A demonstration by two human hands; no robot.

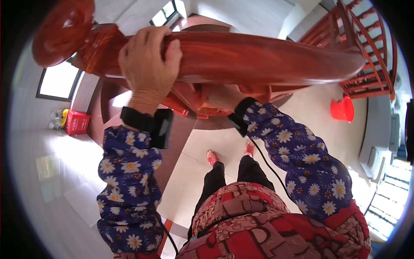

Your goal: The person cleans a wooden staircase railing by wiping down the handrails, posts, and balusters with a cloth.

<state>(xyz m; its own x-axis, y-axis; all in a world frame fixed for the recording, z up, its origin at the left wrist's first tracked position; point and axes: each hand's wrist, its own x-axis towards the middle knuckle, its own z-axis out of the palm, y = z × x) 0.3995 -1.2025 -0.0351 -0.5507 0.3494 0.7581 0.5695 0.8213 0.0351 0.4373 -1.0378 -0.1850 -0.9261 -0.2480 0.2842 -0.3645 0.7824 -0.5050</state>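
Since bar (267,56) looks heavy: stiff, slick — I'd hold neck (101,48).
Left hand (148,60): half-curled, gripping bar.
Right hand (223,96): fingers hidden — can't tell.

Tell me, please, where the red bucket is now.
In the head view, the red bucket appears on the right side, just below the reddish wooden railing.

- Left hand (148,64): eleven o'clock, back uppermost, fingers bent, thumb spread toward twelve.
- Left arm (129,185): rising from seven o'clock.
- Right hand (224,96): one o'clock, fingers hidden, pointing between nine and ten.
- Right arm (297,151): reaching in from four o'clock.
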